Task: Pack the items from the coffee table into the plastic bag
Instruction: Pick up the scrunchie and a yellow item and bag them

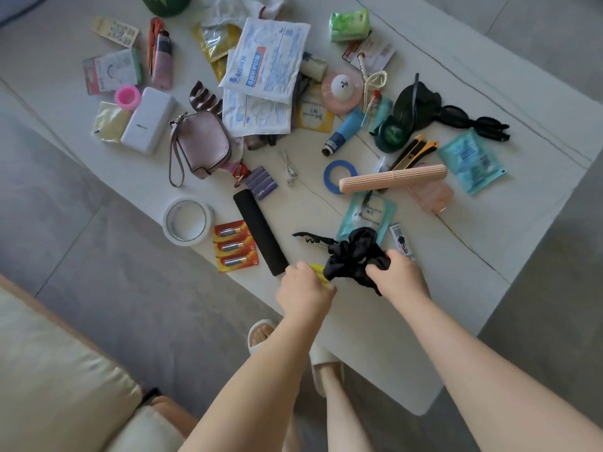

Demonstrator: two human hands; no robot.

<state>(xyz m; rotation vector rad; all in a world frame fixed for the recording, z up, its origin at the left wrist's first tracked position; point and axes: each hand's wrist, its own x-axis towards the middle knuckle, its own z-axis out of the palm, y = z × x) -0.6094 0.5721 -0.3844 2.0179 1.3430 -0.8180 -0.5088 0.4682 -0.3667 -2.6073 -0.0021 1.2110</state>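
- While we lean over the white coffee table [368, 321], our two hands meet near its six-o'clock edge with a crumpled black plastic bag [354, 257] between them.
- Our right hand [396, 272] grips the bag's bunched folds at the bag's four o'clock, fingers curled into the plastic.
- Our left hand [305, 290] sits at the bag's eight o'clock, fingers curled round a small yellow item [317, 270] that touches the bag; whether this hand also pinches the plastic we cannot tell.
- At the bag's ten o'clock, just beside it, lies a black corkscrew [310, 239]; at twelve o'clock a teal sachet [367, 213] is partly covered by the bag.
- At nine o'clock from our left hand lie a black foam cylinder [261, 231] and a red battery pack [233, 244], touching each other.
- Farther toward twelve o'clock, other items lie scattered, among them a pink wristlet pouch [204, 143].
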